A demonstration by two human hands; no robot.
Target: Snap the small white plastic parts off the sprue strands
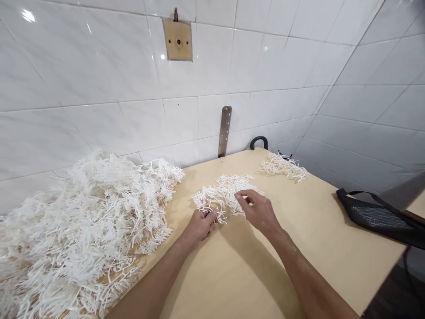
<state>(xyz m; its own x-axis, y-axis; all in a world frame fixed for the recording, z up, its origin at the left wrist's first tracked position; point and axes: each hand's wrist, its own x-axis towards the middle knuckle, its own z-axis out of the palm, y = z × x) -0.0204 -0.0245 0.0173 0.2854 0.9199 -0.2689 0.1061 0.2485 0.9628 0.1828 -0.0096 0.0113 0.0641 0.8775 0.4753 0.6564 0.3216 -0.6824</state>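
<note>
My left hand [202, 225] is closed on a small bunch of white branching plastic sprigs, whose thin tips stick out past the thumb. To its right, my right hand [257, 208] hovers over the table with thumb and forefinger pinched together; what they hold, if anything, is too small to make out. Just beyond both hands lies a loose middle pile of the same white sprigs [229, 188]. A large heap of white sprigs [109, 212] covers the left side of the table.
The tan tabletop [318, 239] meets a white tiled wall [133, 79]. A smaller cluster of sprigs [285, 167] lies near the far right edge. Behind stand a metal bracket [225, 132] and a black curved handle [259, 141]. A black mesh bag [372, 212] is at the right edge.
</note>
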